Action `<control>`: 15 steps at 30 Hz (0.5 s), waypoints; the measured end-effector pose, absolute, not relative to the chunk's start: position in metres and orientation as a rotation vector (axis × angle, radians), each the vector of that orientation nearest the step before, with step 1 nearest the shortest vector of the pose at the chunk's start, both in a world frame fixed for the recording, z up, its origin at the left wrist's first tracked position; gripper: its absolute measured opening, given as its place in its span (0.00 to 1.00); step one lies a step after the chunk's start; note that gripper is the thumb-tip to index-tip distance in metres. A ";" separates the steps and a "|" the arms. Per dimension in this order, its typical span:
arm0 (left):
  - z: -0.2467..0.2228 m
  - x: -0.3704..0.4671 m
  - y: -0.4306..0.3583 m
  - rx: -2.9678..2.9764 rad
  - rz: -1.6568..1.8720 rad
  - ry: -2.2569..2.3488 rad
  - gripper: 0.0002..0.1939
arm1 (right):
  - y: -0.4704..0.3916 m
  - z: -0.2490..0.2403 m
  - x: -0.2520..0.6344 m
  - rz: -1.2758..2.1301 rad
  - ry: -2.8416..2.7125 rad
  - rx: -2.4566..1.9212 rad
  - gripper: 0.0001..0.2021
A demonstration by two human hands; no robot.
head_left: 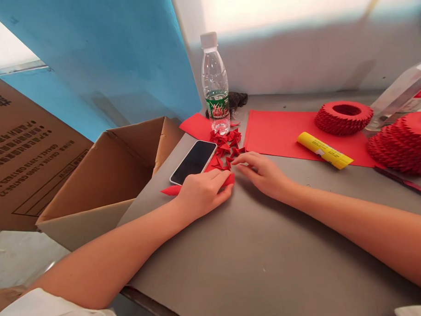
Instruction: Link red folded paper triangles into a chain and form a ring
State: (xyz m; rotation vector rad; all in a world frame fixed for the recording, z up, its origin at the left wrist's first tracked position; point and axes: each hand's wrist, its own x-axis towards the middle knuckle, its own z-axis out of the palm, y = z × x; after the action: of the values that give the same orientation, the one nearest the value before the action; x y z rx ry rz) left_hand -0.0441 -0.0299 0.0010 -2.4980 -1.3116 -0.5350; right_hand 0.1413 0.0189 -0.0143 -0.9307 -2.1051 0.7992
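My left hand (203, 193) rests on the grey table with its fingers closed on a strip of red paper (229, 179); its fingers partly cover it. Another pointed end of red paper (171, 190) shows behind that wrist. Just right of it, my right hand (262, 172) has thumb and fingers slightly apart, with nothing visible between them. Its fingertips are at the edge of a small heap of folded red paper pieces (223, 149); whether they touch is unclear. A smartphone (194, 162) with a dark screen lies beyond my left hand.
A clear water bottle (215, 84) stands behind the heap. A yellow glue stick (325, 150) lies partly on a red sheet (275, 128). Rings of folded red paper (343, 118) sit at the right, near a slanted clear container (398, 96). An open cardboard box (84, 213) stands left.
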 end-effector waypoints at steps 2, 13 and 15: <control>0.002 -0.046 -0.029 -2.438 -0.546 -1.379 0.11 | 0.020 -0.018 0.140 0.592 -2.236 -0.841 0.13; 0.001 -0.051 -0.025 -2.375 -0.570 -1.385 0.16 | 0.027 -0.026 0.137 0.365 -2.447 -0.749 0.14; 0.001 -0.052 -0.025 -2.392 -0.561 -1.370 0.17 | 0.028 -0.024 0.138 0.427 -2.371 -0.783 0.11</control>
State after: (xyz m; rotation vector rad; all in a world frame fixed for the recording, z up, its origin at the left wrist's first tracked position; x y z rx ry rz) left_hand -0.0517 -0.0249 0.0011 -2.3922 -1.3702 -0.5612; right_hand 0.1384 0.0278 -0.0239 -0.7835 -2.3714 0.4272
